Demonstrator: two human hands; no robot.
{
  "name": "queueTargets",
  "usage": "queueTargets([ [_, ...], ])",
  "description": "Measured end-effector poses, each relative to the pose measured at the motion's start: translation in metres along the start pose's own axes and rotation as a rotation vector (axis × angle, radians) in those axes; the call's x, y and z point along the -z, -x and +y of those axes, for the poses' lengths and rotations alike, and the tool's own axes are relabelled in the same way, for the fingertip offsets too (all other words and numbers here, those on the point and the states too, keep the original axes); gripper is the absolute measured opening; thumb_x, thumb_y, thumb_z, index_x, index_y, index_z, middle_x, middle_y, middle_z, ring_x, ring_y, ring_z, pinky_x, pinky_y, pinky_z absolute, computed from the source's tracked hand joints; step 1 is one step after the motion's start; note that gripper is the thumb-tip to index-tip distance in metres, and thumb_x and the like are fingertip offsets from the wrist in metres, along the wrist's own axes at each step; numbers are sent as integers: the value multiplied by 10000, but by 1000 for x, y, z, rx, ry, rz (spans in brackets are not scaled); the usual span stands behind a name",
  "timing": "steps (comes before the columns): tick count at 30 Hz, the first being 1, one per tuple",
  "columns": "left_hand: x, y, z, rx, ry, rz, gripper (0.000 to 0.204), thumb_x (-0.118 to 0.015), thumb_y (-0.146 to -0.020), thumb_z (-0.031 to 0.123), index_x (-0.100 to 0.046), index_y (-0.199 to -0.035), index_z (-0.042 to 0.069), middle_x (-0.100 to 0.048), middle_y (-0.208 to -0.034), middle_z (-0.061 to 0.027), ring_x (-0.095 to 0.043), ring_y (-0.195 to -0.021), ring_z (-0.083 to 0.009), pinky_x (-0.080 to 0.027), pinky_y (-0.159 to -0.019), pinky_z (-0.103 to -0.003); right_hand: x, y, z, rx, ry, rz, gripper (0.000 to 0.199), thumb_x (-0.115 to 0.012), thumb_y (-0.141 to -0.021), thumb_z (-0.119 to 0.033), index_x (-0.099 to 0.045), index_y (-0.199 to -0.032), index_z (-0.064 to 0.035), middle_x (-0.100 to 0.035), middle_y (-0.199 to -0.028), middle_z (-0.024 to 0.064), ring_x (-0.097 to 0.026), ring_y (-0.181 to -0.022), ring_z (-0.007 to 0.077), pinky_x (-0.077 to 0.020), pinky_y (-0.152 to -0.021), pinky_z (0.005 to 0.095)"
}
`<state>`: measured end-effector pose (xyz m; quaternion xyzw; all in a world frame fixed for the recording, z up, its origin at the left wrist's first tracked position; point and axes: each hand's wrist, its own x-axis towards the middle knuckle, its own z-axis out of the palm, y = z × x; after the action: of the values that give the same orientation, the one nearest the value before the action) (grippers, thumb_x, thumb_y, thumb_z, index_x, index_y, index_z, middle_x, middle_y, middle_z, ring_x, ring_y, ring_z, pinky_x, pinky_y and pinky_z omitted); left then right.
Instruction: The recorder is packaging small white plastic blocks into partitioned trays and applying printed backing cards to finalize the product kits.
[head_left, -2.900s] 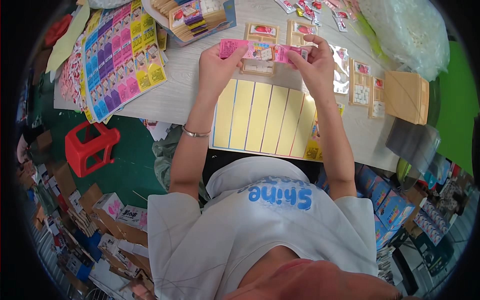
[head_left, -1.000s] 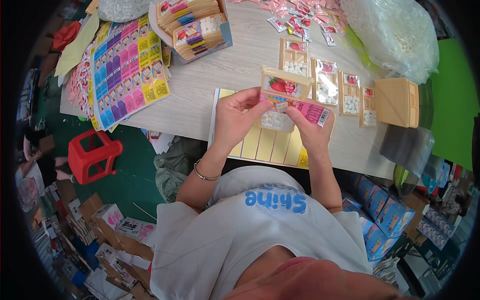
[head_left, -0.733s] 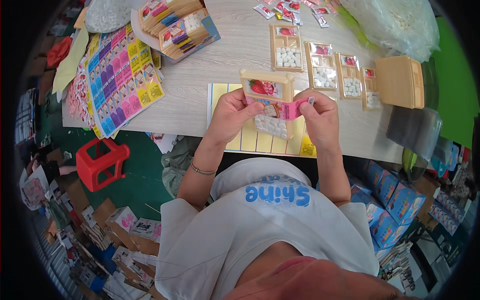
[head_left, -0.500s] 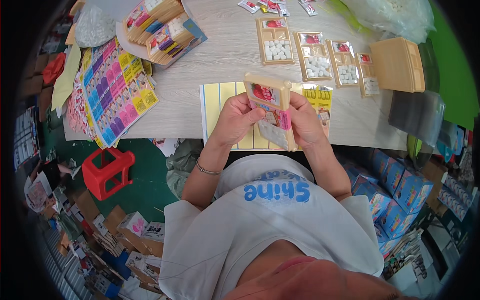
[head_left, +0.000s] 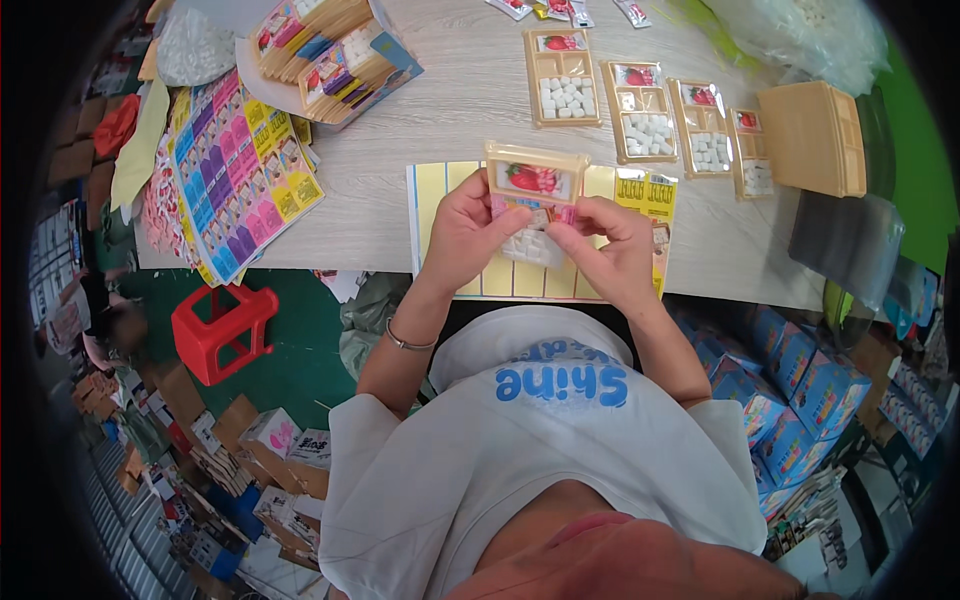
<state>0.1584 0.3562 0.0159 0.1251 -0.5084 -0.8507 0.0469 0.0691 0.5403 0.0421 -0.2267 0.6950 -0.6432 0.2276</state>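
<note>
Between my two hands is a beige plastic tray [head_left: 505, 157] with a strawberry packet in its top part and white candy pieces lower down. A pink label runs across its middle. My left hand [head_left: 462, 235] is closed on the tray's left side, thumb lying over the front. My right hand [head_left: 618, 250] grips the right side, with thumb and fingers at the label's end. Under the hands lies a sticker sheet [head_left: 437, 215], mostly bare yellow backing, with some yellow labels left at its right. The tray is held above it, tilted toward me.
Several filled trays [head_left: 563, 85] line the table's far right, beside a stack of beige trays [head_left: 812, 140]. A box of labelled trays [head_left: 375, 75] stands far left. Colourful label sheets [head_left: 240, 180] overhang the left edge. A red stool [head_left: 225, 335] stands on the floor.
The tray has turned so its front faces me more squarely. My right hand has shifted from the tray's side edge to its front, thumb on the label's right end.
</note>
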Motion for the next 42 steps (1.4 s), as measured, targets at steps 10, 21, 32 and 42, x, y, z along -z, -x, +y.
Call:
queueTargets([
  [10, 7, -25, 12, 146, -103, 102, 322, -752, -916, 45, -675, -1220, -27, -739, -1115, -95, -694, -976, -119, -573, -860, -283, -5, -38, 20, -197, -305, -94, 184, -724, -935, -49, -689, -1110, -7, -730, -981, 14, -642, -856, 46, -512, -774, 205],
  [21, 17, -17, 9, 62, -204, 72, 286, -758, -920, 68, -704, -1187, -20, -751, -1075, -85, -689, -937, -94, -572, -821, -270, -12, -33, 15, -168, -257, -131, 196, -705, -955, -62, -675, -1139, 1, -702, -965, -3, -617, -835, 36, -506, -755, 203],
  [32, 9, -28, 7, 163, -84, 96, 295, -698, -965, 60, -651, -1239, -38, -724, -1107, -60, -672, -965, -75, -559, -847, -251, -7, -50, 28, -211, -360, -57, 197, -676, -989, -108, -676, -1159, -8, -710, -1000, 0, -607, -872, 34, -484, -768, 198],
  [42, 15, -31, 5, 53, -85, 200, 403, -726, -933, 44, -563, -1296, -16, -701, -1092, -67, -671, -961, -97, -558, -816, -238, -11, -70, 30, -302, -215, -108, 239, -661, -999, -174, -691, -1162, -3, -712, -924, -2, -613, -757, 37, -484, -645, 213],
])
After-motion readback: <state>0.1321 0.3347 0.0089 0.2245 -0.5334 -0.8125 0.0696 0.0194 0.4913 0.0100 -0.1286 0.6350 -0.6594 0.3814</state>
